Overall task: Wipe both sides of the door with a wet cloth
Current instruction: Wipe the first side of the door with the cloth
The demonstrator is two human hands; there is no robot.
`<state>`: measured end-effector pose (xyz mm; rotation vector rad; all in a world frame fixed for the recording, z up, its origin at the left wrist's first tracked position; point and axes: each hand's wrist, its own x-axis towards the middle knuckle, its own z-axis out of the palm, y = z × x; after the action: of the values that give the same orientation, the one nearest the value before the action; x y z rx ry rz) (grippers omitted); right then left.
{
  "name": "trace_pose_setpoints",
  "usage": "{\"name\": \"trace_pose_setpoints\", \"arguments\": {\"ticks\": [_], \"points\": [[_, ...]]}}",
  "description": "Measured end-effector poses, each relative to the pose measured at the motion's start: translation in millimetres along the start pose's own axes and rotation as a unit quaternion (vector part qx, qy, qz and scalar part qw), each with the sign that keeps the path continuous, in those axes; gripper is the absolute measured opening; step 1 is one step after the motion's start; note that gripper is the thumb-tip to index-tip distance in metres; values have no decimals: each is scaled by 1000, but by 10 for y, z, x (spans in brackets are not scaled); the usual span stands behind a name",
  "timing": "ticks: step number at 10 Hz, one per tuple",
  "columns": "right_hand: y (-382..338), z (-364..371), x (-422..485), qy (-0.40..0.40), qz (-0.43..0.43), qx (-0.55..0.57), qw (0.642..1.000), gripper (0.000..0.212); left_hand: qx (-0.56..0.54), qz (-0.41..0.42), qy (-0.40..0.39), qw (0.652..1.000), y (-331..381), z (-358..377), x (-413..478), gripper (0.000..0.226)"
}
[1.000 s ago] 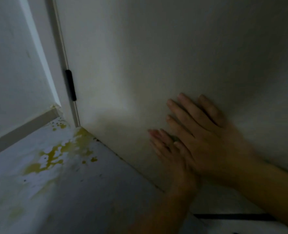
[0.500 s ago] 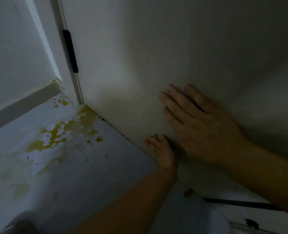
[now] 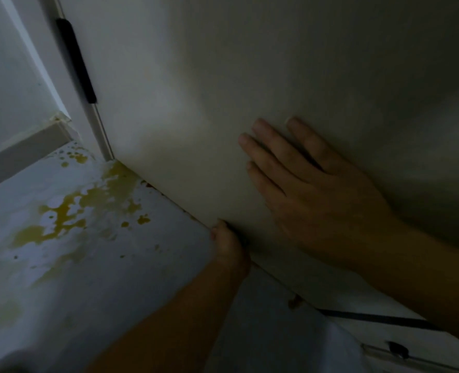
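The white door [image 3: 250, 63] fills the upper right of the view, seen from low down near its bottom edge. My right hand [image 3: 317, 195] lies flat on the door face with the fingers spread and straight. My left hand [image 3: 228, 243] is at the door's bottom edge, and its fingers are hidden under or behind that edge. No cloth shows in this frame.
A black hinge [image 3: 76, 60] sits on the door's left side by the frame. Yellow-brown stains [image 3: 69, 211] spread over the pale floor near the door corner. A grey baseboard [image 3: 21, 154] runs along the left wall. A thin black strip [image 3: 371, 317] lies at the lower right.
My left hand slid down from the door face beside my right hand to the bottom edge, its fingers now hidden. My right hand stayed flat on the door. The view tilted down.
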<state>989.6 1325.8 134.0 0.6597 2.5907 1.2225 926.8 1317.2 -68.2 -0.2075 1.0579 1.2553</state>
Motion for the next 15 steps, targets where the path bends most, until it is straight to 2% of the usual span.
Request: {"name": "trace_pose_setpoints", "arguments": {"ticks": [1, 2, 3, 4, 5, 6, 7, 8, 9, 10, 11, 12, 13, 14, 15], "points": [[9, -7, -20, -1, -9, -21, 1000, 57, -69, 5, -41, 997, -6, 15, 4, 61], [-19, -59, -44, -3, 16, 39, 999, 57, -96, 33, -158, 982, -133, 125, -257, 68], [79, -188, -248, -6, 48, 91, 995, 54, -12, 59, -58, 997, -64, 383, -538, 59], [288, -331, -623, 8, 57, 46, 997, 53, 110, 215, -12, 970, 157, 601, -845, 69], [416, -515, -711, 26, 102, 38, 994, 54, 245, 470, -17, 848, 405, 771, -1076, 71], [526, -671, -744, 57, 142, 40, 987, 53, 349, 602, -47, 716, 418, 919, -1314, 66], [707, -804, -986, 90, 217, 52, 970, 51, 422, 643, -62, 637, 422, 987, -1490, 66], [791, -883, -1198, 106, 274, 50, 955, 54, 454, 707, -52, 540, 848, 1116, -1592, 64], [770, -885, -1219, 110, 289, 38, 950, 55, 438, 773, -48, 456, 1262, 1461, -1819, 62], [788, -884, -1335, 118, 333, 44, 934, 59, 453, 782, -48, 425, 1267, 1580, -2036, 62], [767, -873, -1471, 132, 365, 56, 920, 61, 494, 750, -56, 437, 1208, 1512, -2181, 67], [728, -854, -1475, 154, 380, 71, 909, 62, 490, 779, -76, 384, 1273, 1806, -2489, 70], [687, -870, -1440, 162, 401, 92, 897, 65, 483, 816, -83, 306, 1351, 2114, -2792, 78], [595, -952, -1378, 168, 430, 131, 878, 69, 513, 807, -85, 278, 1440, 2070, -2923, 81], [538, -1076, -1205, 228, 430, 161, 858, 61, 526, 797, -129, 266, 1534, 1964, -2989, 78]]}}
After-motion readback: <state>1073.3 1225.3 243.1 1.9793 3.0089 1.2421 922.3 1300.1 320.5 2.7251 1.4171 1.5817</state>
